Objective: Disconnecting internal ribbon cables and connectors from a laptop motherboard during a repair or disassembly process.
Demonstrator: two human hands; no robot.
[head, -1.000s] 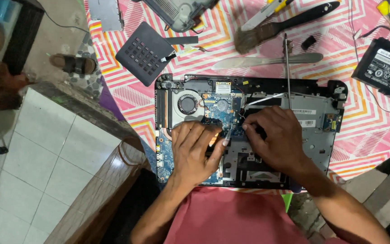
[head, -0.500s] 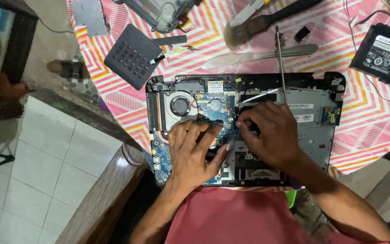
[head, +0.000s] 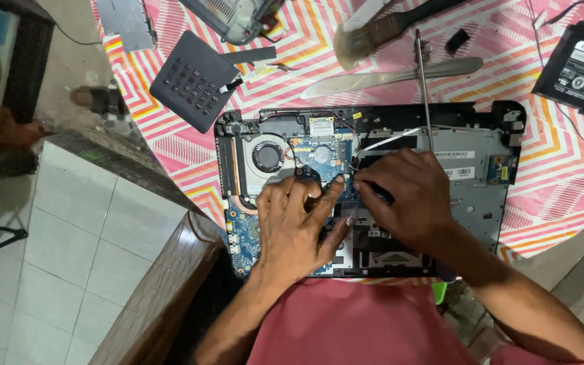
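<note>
An opened laptop base [head: 481, 162] lies on the table with its blue circuit board [head: 322, 159] and round fan [head: 268, 155] bared. My left hand [head: 295, 226] rests on the board below the fan, fingers spread, index finger stretched towards my right hand. My right hand [head: 410, 196] is curled over the middle of the laptop, its fingertips pinched on a small dark tool [head: 381, 197] close to the left index fingertip. What lies under both palms is hidden.
On the pink zigzag tablecloth [head: 542, 196] lie a long screwdriver [head: 422, 81], a brush [head: 380, 30], a flat metal blade [head: 400, 76], a black battery [head: 579, 67], a black cover panel [head: 194, 81] and a grey casing [head: 238, 17]. A wooden bench edge [head: 170, 284] and tiled floor are at left.
The view has shifted a little; both hands stay on the same spot of the laptop, with only small finger movements at the board.
</note>
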